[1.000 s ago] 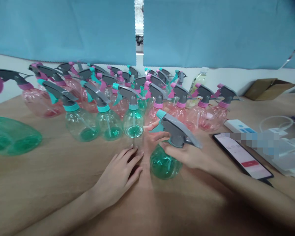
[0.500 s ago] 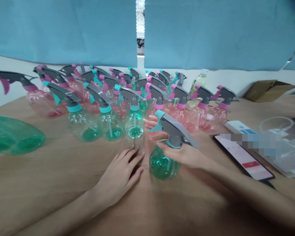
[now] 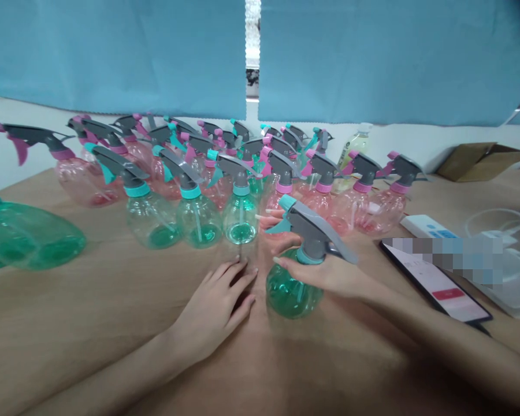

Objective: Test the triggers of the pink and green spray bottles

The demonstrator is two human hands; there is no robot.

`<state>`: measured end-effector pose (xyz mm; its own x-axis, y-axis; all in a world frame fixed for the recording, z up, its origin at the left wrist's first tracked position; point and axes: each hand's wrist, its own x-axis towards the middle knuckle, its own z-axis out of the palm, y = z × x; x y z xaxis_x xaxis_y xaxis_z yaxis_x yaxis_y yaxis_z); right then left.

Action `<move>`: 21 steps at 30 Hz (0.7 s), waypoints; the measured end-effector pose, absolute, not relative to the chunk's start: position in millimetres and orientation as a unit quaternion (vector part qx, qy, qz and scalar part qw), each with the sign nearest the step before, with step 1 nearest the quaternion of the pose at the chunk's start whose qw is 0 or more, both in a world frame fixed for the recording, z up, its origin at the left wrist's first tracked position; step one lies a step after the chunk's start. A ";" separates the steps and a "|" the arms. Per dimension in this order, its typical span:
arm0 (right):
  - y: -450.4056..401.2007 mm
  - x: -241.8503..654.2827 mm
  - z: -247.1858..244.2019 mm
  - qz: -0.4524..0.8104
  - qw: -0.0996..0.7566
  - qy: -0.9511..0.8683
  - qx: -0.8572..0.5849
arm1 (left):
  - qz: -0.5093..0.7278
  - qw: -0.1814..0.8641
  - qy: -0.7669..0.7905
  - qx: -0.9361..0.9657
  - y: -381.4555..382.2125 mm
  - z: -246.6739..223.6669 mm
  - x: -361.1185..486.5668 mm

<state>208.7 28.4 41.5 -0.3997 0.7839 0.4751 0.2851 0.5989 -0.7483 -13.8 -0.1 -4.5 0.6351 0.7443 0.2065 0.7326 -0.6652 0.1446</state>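
Observation:
My right hand (image 3: 325, 271) is closed round the neck of a green spray bottle (image 3: 292, 294) with a grey and teal head; its thumb lies across the collar and some fingers show behind. The bottle stands upright. My left hand (image 3: 219, 294) rests palm down on the wooden table (image 3: 125, 323), fingers spread, holding nothing, just left of that bottle. Behind the hands is a front row with clear green bottles (image 3: 241, 222) under teal collars and pink bottles (image 3: 383, 211) under pink collars.
More spray bottles crowd the back of the table. A large green bottle (image 3: 30, 237) is at the far left. On the right lie a phone (image 3: 433, 277), a white power strip (image 3: 429, 225) and cables. A cardboard box (image 3: 481, 162) and a yellowish bottle (image 3: 357, 144) stand further back.
The whole view has shifted slightly. The thumb and fingers of my right hand have moved a little at the bottle's neck. My left hand stays flat on the table.

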 end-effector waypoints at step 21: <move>22.5 208.0 53.3 0.301 0.427 -0.782 -0.340 | 0.127 0.024 0.407 0.904 -0.9 -5.6 -14.8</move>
<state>208.0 22.5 53.3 -0.4043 0.7890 0.4626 0.2749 0.5873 -0.7613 -14.8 -0.9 -5.6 0.6359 0.7425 0.2105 0.7305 -0.6670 0.1465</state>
